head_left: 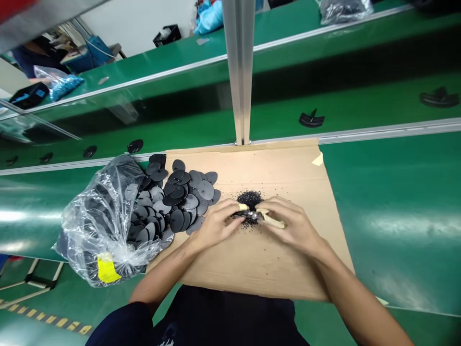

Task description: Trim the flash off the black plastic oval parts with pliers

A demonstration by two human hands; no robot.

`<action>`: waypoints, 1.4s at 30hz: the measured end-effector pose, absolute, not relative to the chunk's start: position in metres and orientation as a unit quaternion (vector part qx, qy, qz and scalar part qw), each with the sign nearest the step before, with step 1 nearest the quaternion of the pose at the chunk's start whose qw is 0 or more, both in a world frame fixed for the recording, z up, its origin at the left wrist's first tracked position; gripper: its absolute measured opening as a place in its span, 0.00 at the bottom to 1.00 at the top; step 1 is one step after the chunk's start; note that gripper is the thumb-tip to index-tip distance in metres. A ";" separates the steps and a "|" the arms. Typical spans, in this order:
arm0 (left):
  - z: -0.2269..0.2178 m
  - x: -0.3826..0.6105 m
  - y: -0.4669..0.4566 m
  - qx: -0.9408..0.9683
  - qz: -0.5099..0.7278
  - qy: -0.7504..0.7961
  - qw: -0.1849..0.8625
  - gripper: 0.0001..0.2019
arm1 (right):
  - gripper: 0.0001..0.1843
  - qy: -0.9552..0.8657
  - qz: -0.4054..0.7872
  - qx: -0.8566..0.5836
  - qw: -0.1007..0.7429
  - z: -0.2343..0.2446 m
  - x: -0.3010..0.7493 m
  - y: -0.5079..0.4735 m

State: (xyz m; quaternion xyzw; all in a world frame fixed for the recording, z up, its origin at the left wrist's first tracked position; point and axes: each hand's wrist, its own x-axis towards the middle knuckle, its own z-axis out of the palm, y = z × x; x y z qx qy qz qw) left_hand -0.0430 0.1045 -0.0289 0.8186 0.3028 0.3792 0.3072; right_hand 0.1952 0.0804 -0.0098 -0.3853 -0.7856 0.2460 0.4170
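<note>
My left hand (216, 225) pinches a small black plastic part (244, 217) over a cardboard sheet (281, 178). My right hand (291, 223) is closed round a small tool with a pale wooden handle (272, 222), its tip against that part. A little heap of black shavings (249, 198) lies just beyond the hands. To the left, several black oval discs (180, 197) spill out of a clear plastic bag (104, 226) onto the cardboard.
The cardboard lies on a green bench (396, 211). An aluminium post (239, 72) rises behind it. Beyond a metal rail runs a green conveyor (360, 105) carrying scattered black parts (311, 119). Bags and a person's sleeve (32, 53) are at the far left.
</note>
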 end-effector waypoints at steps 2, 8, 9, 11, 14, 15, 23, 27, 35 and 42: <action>-0.026 -0.041 0.109 0.822 0.354 0.284 0.346 0.14 | 0.08 -0.795 0.217 -0.367 0.431 -0.009 0.192 0.080; -0.018 -0.038 0.130 0.808 0.254 0.231 0.479 0.16 | 0.09 -0.811 0.165 -0.348 0.441 -0.008 0.194 0.082; -0.017 -0.036 0.134 0.813 0.228 0.230 0.484 0.11 | 0.09 -0.814 0.163 -0.343 0.439 -0.008 0.194 0.083; -0.010 -0.033 0.144 0.847 0.178 0.222 0.449 0.05 | 0.10 -0.818 0.155 -0.342 0.436 -0.008 0.196 0.084; 0.009 -0.037 0.177 0.904 0.149 0.218 0.338 0.03 | 0.13 -0.802 0.100 -0.401 0.431 -0.011 0.207 0.090; 0.016 -0.041 0.194 0.911 0.148 0.232 0.309 0.03 | 0.14 -0.792 0.069 -0.434 0.424 -0.013 0.213 0.093; 0.027 -0.075 0.331 0.864 0.068 0.498 0.037 0.09 | 0.16 -0.737 -0.103 -0.612 0.267 -0.043 0.266 0.110; 0.010 -0.078 0.349 0.840 0.061 0.539 0.015 0.08 | 0.14 -0.736 -0.085 -0.629 0.236 -0.049 0.268 0.108; 0.014 -0.119 0.297 0.888 0.074 0.452 0.044 0.10 | 0.13 -0.744 -0.046 -0.621 0.244 -0.036 0.262 0.091; 0.003 -0.187 0.173 0.932 0.076 0.336 0.116 0.13 | 0.18 -0.719 -0.005 -0.674 0.172 -0.004 0.292 0.180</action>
